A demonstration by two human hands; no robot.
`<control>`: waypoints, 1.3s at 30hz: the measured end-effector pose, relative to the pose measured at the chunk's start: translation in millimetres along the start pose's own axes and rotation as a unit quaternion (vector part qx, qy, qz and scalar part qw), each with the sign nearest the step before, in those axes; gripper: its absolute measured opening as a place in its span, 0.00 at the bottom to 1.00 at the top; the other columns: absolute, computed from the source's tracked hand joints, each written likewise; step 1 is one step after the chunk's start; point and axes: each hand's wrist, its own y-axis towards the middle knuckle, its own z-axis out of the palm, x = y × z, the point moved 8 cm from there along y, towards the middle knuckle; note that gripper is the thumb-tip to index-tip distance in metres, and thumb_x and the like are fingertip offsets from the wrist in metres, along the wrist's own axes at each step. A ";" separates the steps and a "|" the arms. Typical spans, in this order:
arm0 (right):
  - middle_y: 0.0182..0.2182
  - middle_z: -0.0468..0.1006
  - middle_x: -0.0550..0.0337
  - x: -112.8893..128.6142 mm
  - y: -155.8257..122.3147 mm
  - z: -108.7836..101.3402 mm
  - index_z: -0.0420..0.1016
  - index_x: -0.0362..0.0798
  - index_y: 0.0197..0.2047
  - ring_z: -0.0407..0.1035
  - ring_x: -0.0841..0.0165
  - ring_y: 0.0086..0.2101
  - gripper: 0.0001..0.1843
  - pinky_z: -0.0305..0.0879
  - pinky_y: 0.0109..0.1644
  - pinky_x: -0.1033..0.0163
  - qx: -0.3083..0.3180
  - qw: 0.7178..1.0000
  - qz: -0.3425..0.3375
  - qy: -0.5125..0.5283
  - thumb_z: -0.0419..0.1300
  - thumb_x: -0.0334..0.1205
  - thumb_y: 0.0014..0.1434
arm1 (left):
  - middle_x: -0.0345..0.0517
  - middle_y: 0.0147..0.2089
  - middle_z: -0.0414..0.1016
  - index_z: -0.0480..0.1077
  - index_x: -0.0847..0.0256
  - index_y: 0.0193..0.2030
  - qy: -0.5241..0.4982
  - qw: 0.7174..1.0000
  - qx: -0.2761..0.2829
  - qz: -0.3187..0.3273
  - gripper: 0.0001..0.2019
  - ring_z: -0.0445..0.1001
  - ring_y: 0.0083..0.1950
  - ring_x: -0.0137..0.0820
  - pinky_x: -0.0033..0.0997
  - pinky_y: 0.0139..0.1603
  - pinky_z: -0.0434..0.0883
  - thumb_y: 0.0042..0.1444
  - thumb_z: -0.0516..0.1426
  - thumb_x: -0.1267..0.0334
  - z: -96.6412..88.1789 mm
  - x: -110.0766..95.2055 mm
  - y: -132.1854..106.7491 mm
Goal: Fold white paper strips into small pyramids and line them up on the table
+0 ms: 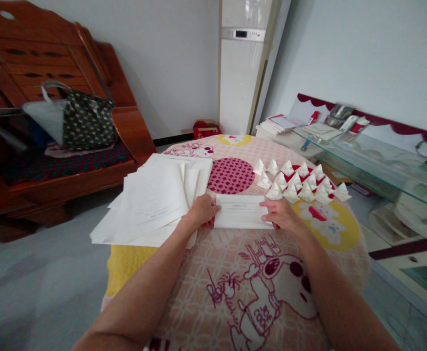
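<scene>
A folded sheet of white paper (240,212) with faint print lies across the middle of the round table, its long side running left to right. My left hand (203,210) grips its left end, thumb on top and the other fingers curled. At the right end, my right hand (281,214) pinches the edge, with the index finger lying over the paper and the lower fingers bent. Left of my left hand spreads a loose pile of printed white sheets (151,200). Beyond my right hand stand several small pointed folded-paper pieces (294,187) in rows.
A pink patterned cloth (213,287) covers the table. To the right is a glass-topped stand (374,161) with papers and small items. A wooden bench (52,180) at the left holds a dark patterned bag (87,119). Behind stands a tall white air conditioner (240,83).
</scene>
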 end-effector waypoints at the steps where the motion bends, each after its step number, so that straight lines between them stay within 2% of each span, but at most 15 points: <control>1: 0.13 0.69 0.69 -0.4 0.1 0.0 0.74 0.34 0.62 0.62 0.73 0.14 0.32 0.57 0.21 0.69 -0.001 1.000 0.001 0.001 0.64 0.30 0.53 | 0.45 0.19 0.74 0.73 0.66 0.32 0.007 1.000 0.002 -0.003 0.13 0.72 0.19 0.31 0.26 0.21 0.68 0.65 0.54 0.62 0.2 0.1 0.2; 15: 0.13 0.69 0.68 -6.2 2.3 0.5 0.75 0.33 0.62 0.61 0.73 0.14 0.32 0.55 0.21 0.68 -0.014 1.000 -0.009 0.026 0.64 0.31 0.52 | 0.45 0.20 0.75 0.75 0.66 0.36 0.005 1.000 -0.005 -0.007 0.12 0.72 0.18 0.30 0.25 0.21 0.68 0.65 0.54 0.62 -0.6 2.2 0.6; 25: 0.11 0.68 0.68 -2.1 -0.6 -1.8 0.73 0.32 0.63 0.61 0.73 0.14 0.33 0.56 0.22 0.68 -0.024 1.000 0.006 0.019 0.64 0.32 0.52 | 0.45 0.19 0.74 0.75 0.66 0.35 0.017 1.000 -0.014 0.002 0.12 0.73 0.19 0.31 0.24 0.21 0.68 0.65 0.54 0.62 -0.9 1.6 2.0; 33: 0.12 0.68 0.67 0.8 -2.6 -2.5 0.73 0.31 0.62 0.60 0.72 0.14 0.33 0.55 0.22 0.67 -0.031 0.999 0.018 0.025 0.64 0.31 0.52 | 0.46 0.21 0.75 0.75 0.65 0.31 0.041 0.999 -0.028 0.012 0.14 0.74 0.20 0.30 0.24 0.23 0.69 0.64 0.54 0.62 -3.5 -1.1 0.0; 39: 0.12 0.69 0.67 -1.9 -0.4 -2.9 0.74 0.31 0.62 0.61 0.72 0.15 0.33 0.56 0.22 0.67 -0.033 0.999 0.007 0.015 0.64 0.32 0.52 | 0.49 0.23 0.77 0.76 0.66 0.34 0.057 0.998 -0.029 0.010 0.15 0.74 0.21 0.30 0.25 0.25 0.69 0.65 0.53 0.61 -3.1 -1.9 -0.7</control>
